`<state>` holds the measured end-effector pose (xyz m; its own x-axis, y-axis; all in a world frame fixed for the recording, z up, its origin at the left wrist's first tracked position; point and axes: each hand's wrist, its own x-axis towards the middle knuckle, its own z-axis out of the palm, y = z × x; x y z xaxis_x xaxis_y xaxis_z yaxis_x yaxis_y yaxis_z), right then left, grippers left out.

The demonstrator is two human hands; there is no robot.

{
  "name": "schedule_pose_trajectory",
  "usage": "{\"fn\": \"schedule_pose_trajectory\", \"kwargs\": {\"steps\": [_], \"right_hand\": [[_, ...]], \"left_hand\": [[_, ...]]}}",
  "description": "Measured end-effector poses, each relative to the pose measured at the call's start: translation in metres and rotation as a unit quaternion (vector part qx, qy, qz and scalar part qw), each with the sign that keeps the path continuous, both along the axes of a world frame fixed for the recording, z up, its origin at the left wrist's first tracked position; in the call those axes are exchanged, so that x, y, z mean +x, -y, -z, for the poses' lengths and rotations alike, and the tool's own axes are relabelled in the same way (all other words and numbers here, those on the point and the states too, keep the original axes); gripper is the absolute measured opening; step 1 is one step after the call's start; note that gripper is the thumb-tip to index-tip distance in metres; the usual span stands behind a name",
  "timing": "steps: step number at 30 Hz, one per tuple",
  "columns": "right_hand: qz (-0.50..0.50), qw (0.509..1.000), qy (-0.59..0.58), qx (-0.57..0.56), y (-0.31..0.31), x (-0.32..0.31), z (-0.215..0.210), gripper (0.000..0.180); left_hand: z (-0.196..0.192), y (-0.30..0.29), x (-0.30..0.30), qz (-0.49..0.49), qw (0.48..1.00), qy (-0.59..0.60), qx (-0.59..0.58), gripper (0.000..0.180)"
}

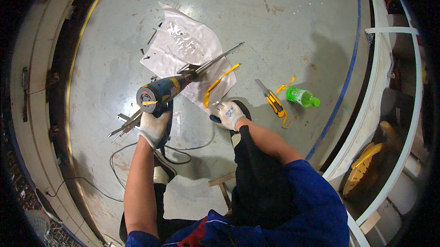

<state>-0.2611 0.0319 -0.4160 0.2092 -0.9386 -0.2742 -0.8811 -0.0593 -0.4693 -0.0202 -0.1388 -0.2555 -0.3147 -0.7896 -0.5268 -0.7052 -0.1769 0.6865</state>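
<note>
My left hand [155, 125], in a whitish glove, is wrapped round the handle of a blue corded power drill [160, 92] with yellow bands. The drill's front end meets metal parts, and its tip and bit are hidden. From there a long metal rod [220, 57] runs up to the right across a whitish sheet [183, 41]. My gloved right hand [228, 115] is low beside my right shoe, its fingers curled; what they hold, if anything, is hidden. Just up and left of it is a yellow strip [215, 82]. More metal bars [126, 125] stick out left of my left hand.
Right of my right hand lie a yellow-and-black utility knife [273, 101], blade extended, and a green bottle [302, 97] on its side. Small dark bolts [145, 56] sit by the sheet's left edge. The black cord [117, 155] loops across the floor. Shelving [380, 86] stands at right.
</note>
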Motion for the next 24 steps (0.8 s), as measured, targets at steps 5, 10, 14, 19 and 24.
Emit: {"fn": "schedule_pose_trajectory", "kwargs": {"steps": [5,10,14,19,24], "right_hand": [[0.000,1.000,0.001,0.003,0.000,0.001,0.004,0.038],[0.007,0.999,0.011,-0.038,0.000,0.001,0.006,0.036],[0.004,1.000,0.024,-0.016,0.001,0.001,0.001,0.034],[-0.003,0.999,0.004,-0.036,-0.002,-0.007,-0.004,0.036],[-0.090,0.991,-0.052,0.081,0.001,0.008,-0.005,0.048]], "left_hand": [[0.012,-0.001,0.002,-0.020,1.000,-0.006,0.000,0.038],[0.009,-0.003,-0.006,-0.014,1.000,-0.024,-0.002,0.034],[-0.007,-0.003,-0.008,0.010,1.000,0.019,-0.002,0.035],[-0.023,-0.004,-0.005,0.009,1.000,0.023,-0.003,0.036],[-0.009,-0.020,0.035,0.032,0.992,0.057,-0.104,0.032]]}}
